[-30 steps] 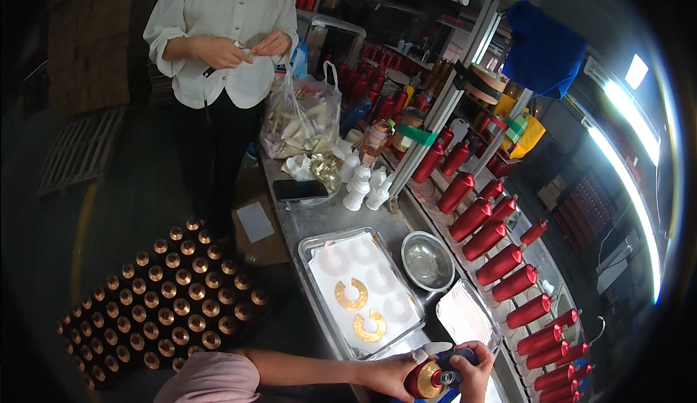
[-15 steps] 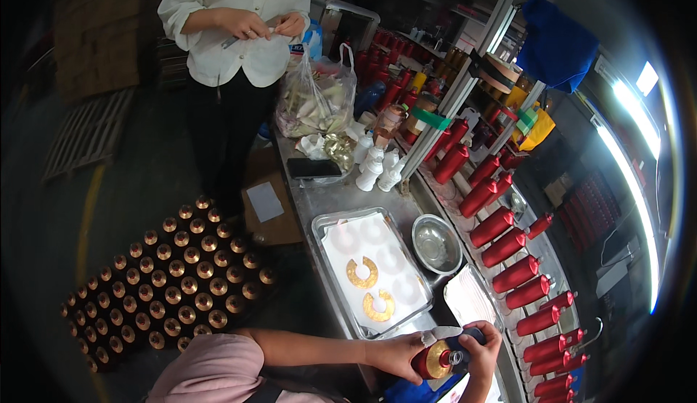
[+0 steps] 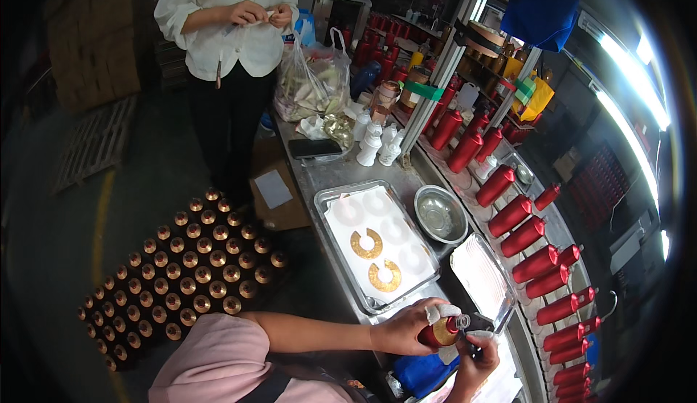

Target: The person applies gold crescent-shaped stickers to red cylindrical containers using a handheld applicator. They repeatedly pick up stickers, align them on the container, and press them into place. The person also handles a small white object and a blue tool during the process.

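Near the lower edge, my left hand [image 3: 403, 330] is closed around a red bottle [image 3: 440, 332] with a gold shoulder. The bottle lies tilted, its clear neck pointing right and up. White covering shows on a left fingertip. My right hand [image 3: 482, 358] is closed beside the bottle's neck, with white on a fingertip as well. Between its fingers is a small dark thing whose kind I cannot make out. Just beyond, a metal tray [image 3: 324, 247] lined with white sheet bears two C-shaped gold foil pieces [image 3: 366, 244]. Below the bottle lies a blue cloth [image 3: 425, 375].
A steel bowl [image 3: 441, 215] and a smaller tray of white sheets [image 3: 480, 272] stand right of the tray. Red bottles [image 3: 523, 236] line a conveyor at right. Gold-topped bottles [image 3: 190, 259] stand in rows at left. Another person [image 3: 229, 25] stands beyond a plastic bag [image 3: 312, 83].
The red bottle has turned, its neck now aiming more right and up. My right hand has drawn back and lower from the bottle. The whole view has shifted slightly.
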Demonstrator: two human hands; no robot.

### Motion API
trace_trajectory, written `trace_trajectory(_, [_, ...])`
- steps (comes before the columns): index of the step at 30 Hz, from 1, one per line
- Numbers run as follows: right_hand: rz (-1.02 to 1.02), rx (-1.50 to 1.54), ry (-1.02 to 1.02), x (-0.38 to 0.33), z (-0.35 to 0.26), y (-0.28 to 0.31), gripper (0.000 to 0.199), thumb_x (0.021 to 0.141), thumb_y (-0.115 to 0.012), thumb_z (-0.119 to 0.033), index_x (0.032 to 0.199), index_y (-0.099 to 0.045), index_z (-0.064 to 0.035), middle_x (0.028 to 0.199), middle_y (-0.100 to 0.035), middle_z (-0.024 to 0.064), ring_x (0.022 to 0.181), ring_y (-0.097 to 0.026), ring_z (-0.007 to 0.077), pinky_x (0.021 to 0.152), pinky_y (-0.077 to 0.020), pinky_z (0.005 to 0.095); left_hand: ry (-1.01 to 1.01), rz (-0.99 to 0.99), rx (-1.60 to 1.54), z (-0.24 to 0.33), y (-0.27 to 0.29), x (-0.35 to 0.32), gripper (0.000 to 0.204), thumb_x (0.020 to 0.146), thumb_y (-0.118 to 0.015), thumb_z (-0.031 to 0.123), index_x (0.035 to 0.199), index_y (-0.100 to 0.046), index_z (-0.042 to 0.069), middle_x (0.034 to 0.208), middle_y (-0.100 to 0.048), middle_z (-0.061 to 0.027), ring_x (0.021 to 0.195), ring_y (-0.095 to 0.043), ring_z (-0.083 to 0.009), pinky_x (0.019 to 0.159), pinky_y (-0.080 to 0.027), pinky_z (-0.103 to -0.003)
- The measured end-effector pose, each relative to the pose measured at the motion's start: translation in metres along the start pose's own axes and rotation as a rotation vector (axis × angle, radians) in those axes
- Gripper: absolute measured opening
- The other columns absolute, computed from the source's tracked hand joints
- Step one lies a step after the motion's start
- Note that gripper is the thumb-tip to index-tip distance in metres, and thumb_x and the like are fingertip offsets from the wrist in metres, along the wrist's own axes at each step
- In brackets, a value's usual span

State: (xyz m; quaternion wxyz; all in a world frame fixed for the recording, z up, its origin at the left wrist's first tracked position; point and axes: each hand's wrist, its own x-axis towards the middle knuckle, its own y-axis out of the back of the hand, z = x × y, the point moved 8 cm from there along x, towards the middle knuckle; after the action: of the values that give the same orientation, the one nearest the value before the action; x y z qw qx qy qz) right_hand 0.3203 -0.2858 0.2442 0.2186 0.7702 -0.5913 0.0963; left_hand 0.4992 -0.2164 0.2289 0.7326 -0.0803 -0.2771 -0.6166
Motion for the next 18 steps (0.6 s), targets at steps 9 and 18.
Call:
trace_trajectory(9, [0.041,-0.202,0.413,-0.049,-0.065,-0.037,0.026,0.068,-0.079,0.01,0.087,-0.067,-0.003,0.084,-0.069,0.0087,0.085,-0.065,0.0255,0.08,-0.0508,0.0361,-0.059,0.218,0.213,0.005,-0.011,-0.009,0.077,0.074,-0.083,0.018,0.142,-0.048,0.01,0.138,-0.049,-0.0179,0.125,-0.053,-0.0387,0.105,-0.045,-0.044])
trace_trajectory(18, [0.193,0.065,0.015,-0.023,-0.003,0.009,0.025,0.073,-0.074,0.014,0.092,-0.068,-0.0011,0.09,-0.064,0.0046,0.086,-0.061,0.0157,0.081,-0.0473,0.0274,0.181,-0.34,-0.121,0.001,-0.007,0.021,0.086,0.068,-0.085,0.014,0.144,-0.046,0.007,0.127,-0.062,-0.014,0.121,-0.059,-0.0266,0.107,-0.043,-0.037])
